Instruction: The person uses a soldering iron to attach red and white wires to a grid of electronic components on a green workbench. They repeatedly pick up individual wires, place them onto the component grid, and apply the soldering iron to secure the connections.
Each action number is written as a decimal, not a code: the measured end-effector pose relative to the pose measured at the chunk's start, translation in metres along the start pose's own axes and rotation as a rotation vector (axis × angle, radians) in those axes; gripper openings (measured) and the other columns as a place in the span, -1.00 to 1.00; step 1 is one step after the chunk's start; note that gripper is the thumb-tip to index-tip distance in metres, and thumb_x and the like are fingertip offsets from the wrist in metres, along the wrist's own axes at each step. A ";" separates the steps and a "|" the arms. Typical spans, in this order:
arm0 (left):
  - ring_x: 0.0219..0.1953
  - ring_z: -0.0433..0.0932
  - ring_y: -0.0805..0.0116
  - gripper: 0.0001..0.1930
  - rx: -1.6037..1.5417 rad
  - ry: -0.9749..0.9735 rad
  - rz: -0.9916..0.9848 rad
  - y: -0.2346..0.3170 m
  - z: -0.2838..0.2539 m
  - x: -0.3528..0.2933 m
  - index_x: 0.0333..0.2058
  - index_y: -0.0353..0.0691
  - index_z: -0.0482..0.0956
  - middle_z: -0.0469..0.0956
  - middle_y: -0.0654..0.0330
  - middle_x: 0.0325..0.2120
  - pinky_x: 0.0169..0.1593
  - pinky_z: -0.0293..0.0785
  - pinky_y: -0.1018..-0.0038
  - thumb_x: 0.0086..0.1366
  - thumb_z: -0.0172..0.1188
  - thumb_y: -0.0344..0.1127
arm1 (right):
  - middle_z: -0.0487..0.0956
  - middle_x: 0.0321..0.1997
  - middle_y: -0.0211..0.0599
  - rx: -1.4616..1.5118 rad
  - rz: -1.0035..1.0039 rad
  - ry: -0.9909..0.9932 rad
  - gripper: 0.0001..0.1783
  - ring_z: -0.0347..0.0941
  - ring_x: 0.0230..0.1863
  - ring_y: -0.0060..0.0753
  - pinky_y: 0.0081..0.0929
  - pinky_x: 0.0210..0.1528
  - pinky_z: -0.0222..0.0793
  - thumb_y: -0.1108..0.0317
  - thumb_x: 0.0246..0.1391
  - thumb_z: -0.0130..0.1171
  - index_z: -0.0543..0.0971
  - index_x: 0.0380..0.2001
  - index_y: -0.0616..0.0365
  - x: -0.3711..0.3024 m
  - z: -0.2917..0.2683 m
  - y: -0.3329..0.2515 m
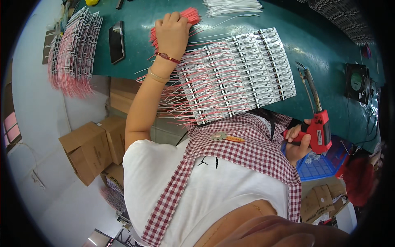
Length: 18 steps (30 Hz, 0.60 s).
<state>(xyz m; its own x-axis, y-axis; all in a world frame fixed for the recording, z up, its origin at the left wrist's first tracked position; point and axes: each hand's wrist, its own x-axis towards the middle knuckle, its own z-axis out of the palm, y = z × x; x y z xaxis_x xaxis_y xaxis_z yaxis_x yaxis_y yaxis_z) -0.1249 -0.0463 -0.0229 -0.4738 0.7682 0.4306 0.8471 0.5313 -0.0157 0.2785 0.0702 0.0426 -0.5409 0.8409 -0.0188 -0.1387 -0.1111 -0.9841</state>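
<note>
My left hand (173,35) is closed over a bundle of short red wires (190,15) at the back of the table, its fingertips hidden among them. In my right hand (299,142) is a red and black soldering gun (319,131), held by its grip with the tip pointing away from me. Between the hands lies a large panel of small circuit boards (242,74), its near edge by my apron. Rows of red and white wires (177,99) run across its left part and hang past its left edge; the right columns show no red wires.
A heap of white wires (232,7) lies at the back. To the left are a phone (116,42) and a stack of wired panels (76,49). A black device with a display (357,83) stands at the right. Below are a blue basket (317,166) and cardboard boxes (88,150).
</note>
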 end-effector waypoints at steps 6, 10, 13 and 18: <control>-0.36 0.47 0.32 -0.94 -0.022 0.077 -0.039 0.000 0.001 0.000 -0.49 -0.08 0.61 0.52 0.35 -0.49 -0.28 0.25 0.34 0.08 0.26 -0.28 | 0.35 -0.59 -0.35 0.020 -0.006 0.002 -0.49 0.18 -0.68 -0.61 -0.62 -0.58 0.21 0.07 0.26 -0.09 0.24 0.04 0.30 0.001 0.004 -0.001; -0.34 0.47 0.32 -0.94 -0.035 0.072 -0.040 -0.004 0.001 -0.001 -0.50 -0.08 0.61 0.52 0.35 -0.46 -0.25 0.24 0.33 0.09 0.25 -0.28 | 0.31 -0.67 -0.33 -0.021 0.001 0.082 -0.43 0.19 -0.72 -0.58 -0.62 -0.62 0.22 0.01 0.20 -0.03 0.24 0.00 0.34 0.002 0.006 -0.001; -0.31 0.46 0.32 -0.93 -0.087 0.071 -0.038 -0.002 -0.001 -0.004 -0.49 -0.08 0.61 0.52 0.35 -0.43 -0.23 0.23 0.33 0.09 0.25 -0.27 | 0.31 -0.67 -0.34 -0.012 0.009 0.071 -0.43 0.19 -0.71 -0.58 -0.62 -0.62 0.22 0.01 0.20 -0.02 0.24 0.00 0.34 0.002 0.005 0.000; -0.28 0.45 0.31 -0.93 -0.057 0.057 -0.047 0.002 -0.004 -0.005 -0.49 -0.09 0.60 0.52 0.33 -0.42 -0.22 0.22 0.33 0.08 0.26 -0.27 | 0.32 -0.67 -0.34 0.001 0.015 0.092 -0.43 0.19 -0.72 -0.58 -0.62 -0.63 0.21 0.02 0.20 -0.01 0.25 -0.01 0.34 0.000 0.004 0.003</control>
<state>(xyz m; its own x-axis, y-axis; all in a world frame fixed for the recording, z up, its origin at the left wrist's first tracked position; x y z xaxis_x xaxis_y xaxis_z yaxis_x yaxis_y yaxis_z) -0.1198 -0.0505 -0.0216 -0.4999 0.7205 0.4806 0.8374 0.5437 0.0559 0.2746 0.0673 0.0409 -0.4648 0.8840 -0.0499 -0.1314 -0.1247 -0.9835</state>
